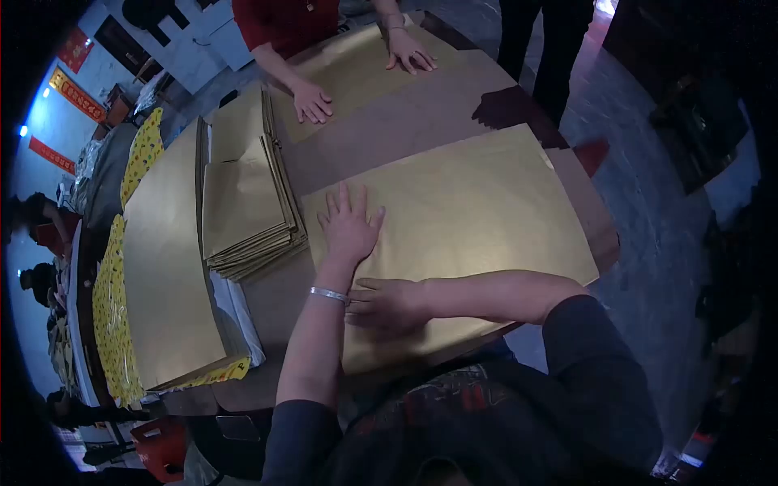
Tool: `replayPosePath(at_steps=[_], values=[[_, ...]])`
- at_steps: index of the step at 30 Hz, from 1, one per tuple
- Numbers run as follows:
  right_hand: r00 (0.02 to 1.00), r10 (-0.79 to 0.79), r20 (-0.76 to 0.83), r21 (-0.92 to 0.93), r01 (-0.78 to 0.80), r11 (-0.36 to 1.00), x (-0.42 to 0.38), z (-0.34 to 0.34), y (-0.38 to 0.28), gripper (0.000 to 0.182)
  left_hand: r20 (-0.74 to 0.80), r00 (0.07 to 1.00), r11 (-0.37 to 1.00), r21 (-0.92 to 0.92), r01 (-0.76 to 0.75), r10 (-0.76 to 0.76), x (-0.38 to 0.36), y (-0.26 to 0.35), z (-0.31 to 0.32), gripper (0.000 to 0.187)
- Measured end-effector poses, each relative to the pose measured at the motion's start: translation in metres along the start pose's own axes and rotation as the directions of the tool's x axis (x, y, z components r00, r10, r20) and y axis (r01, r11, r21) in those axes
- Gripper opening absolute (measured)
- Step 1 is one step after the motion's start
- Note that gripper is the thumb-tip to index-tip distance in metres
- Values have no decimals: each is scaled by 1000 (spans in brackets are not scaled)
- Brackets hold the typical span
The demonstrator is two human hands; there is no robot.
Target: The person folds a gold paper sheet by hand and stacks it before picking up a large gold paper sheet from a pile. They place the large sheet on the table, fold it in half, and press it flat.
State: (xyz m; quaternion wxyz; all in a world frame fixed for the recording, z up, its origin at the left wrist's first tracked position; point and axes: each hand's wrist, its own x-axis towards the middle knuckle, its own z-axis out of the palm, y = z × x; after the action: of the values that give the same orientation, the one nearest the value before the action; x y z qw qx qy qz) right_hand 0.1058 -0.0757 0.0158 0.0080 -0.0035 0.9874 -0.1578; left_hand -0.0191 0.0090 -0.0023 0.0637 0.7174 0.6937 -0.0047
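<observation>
A large gold paper sheet (478, 219) lies flat on the table in front of me. My left hand (351, 228) presses on its left part, palm down with the fingers spread. A silver bracelet (329, 295) circles that wrist. My right hand (391, 306) reaches across to the left and lies on the sheet near the bracelet, fingers stretched out; its underside is hidden. Neither hand grips anything. Left of the sheet is a stack of folded gold paper (247, 206).
Across the table, a person in red lays both hands (312, 101) on another gold sheet (348, 73). Large gold sheets (166, 267) rest on yellow patterned wrapping (109, 316) at left. Someone in dark trousers (545, 49) stands beyond the table's far right edge.
</observation>
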Motion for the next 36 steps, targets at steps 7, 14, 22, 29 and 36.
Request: replayPosePath(at_steps=[7, 14, 22, 29, 36], values=[[926, -308, -218, -163, 277, 947, 10, 125, -75, 51, 15, 1000, 999, -39, 11, -11, -1, -1, 1, 69], [963, -9, -270, 234, 74, 969, -17, 25, -67, 35, -12, 1000, 1000, 4, -3, 4, -1, 1, 2, 69], [389, 881, -269, 409, -782, 470, -10, 8, 25, 71, -87, 991, 987, -112, -115, 105, 14, -26, 33, 66], [230, 930, -287, 214, -931, 296, -125, 30, -7, 67, -66, 997, 998, 30, -48, 50, 8, -12, 20, 66], [232, 910, -344, 92, -956, 279, -253, 39, -42, 60, -169, 983, 985, -136, -102, 78, 16, -27, 36, 65]])
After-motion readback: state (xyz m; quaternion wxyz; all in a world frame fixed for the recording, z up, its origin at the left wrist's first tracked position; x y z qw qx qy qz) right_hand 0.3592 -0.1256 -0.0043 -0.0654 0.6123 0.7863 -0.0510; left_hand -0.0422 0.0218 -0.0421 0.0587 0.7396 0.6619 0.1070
